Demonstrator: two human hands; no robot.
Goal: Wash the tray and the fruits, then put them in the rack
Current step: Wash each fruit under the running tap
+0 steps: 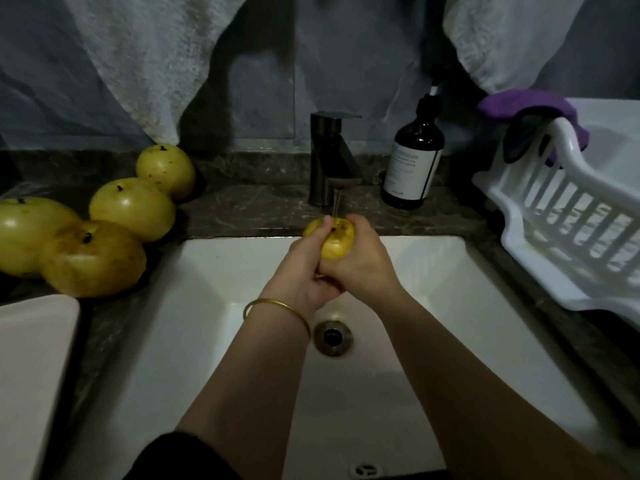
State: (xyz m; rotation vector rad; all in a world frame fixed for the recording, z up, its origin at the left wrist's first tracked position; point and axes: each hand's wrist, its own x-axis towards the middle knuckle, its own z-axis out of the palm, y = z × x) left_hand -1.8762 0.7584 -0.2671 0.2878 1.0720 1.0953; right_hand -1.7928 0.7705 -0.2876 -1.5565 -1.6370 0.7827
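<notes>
While 4 fruits (131,207) lie aside, left hand (304,268), right hand (363,266): grip round 1 fruit (337,244).

Ctr (263,209): 4 fruits (131,207), bottle (412,161), rack (554,209).

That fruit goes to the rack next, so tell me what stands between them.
Nothing visible does. The fruit, gripped by the left hand and right hand, has only bare sink and counter toward the rack. The bottle stands behind that path; the purple cloth hangs on the rack's far rim.
</notes>
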